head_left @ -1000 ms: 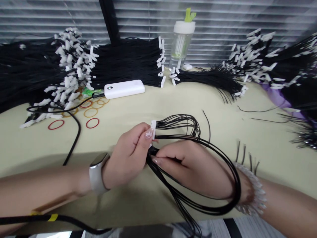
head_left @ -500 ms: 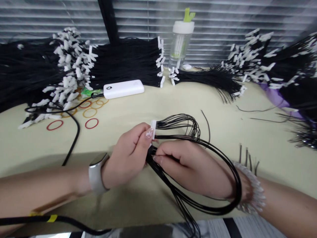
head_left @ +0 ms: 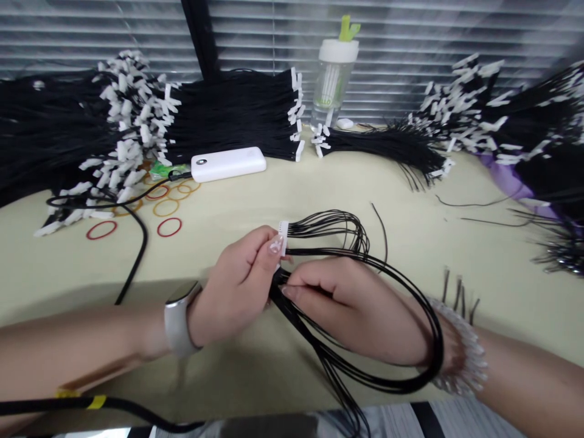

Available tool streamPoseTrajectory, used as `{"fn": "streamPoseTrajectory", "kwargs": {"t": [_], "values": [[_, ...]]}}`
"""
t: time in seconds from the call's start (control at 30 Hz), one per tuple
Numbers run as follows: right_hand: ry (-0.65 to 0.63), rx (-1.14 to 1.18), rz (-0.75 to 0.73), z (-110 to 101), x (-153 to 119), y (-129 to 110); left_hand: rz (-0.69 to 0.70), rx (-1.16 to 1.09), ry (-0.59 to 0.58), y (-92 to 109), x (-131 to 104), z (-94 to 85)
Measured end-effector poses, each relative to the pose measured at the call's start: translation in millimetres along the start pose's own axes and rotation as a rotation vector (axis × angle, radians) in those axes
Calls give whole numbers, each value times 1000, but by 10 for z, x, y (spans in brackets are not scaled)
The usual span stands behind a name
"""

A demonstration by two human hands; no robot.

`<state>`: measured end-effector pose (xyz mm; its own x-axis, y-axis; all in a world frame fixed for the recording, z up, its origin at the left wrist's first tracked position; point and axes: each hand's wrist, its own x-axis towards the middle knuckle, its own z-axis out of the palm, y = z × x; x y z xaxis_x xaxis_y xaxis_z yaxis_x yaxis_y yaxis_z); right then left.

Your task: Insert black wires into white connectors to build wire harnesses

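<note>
My left hand [head_left: 241, 286] is closed on a white multi-pin connector [head_left: 283, 237], its thumb pressing the housing. Thin black wires [head_left: 328, 222] run out of the connector to the right, some bent in a short loop. A longer loop of black wires [head_left: 435, 328] sweeps around my right wrist and back under the hand. My right hand [head_left: 347, 304] pinches the black wires just below the connector, beside a second white piece mostly hidden by my left fingers. Below, the bundle [head_left: 328, 365] hangs toward the table's front edge.
Bundles of black wires with white connectors [head_left: 232, 112] lie along the back. A white power bank [head_left: 228, 164] with a black cable, coloured rubber bands [head_left: 170, 227], and a drink bottle [head_left: 335, 79] stand or lie there too. Loose wire pieces [head_left: 460, 298] lie at right.
Almost nothing differs. My right hand and the wire loop around its wrist have shifted very slightly; both hands keep their grip.
</note>
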<state>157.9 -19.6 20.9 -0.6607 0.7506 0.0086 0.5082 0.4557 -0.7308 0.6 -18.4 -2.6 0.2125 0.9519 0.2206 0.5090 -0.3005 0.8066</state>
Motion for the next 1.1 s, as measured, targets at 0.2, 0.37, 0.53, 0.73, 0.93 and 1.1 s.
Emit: {"fn": "streamPoseTrajectory", "kwargs": {"t": [0.2,0.37,0.53,0.73,0.93,1.1], "values": [[19,-34,19,38,0,-2,5,-2,-2,7,5,-5],[6,5,9,39,10,6,18,-18,-5,2,-9,-2],[8,-14,2,30,6,12,-10,-31,-13,8,-17,-1],[32,-92,6,27,34,-44,-17,-12,-29,18,-2,-4],[90,-156,60,61,29,-80,-10,39,-16,30,0,-5],[45,-188,76,-18,-21,-6,-51,15,-9,36,14,2]]}}
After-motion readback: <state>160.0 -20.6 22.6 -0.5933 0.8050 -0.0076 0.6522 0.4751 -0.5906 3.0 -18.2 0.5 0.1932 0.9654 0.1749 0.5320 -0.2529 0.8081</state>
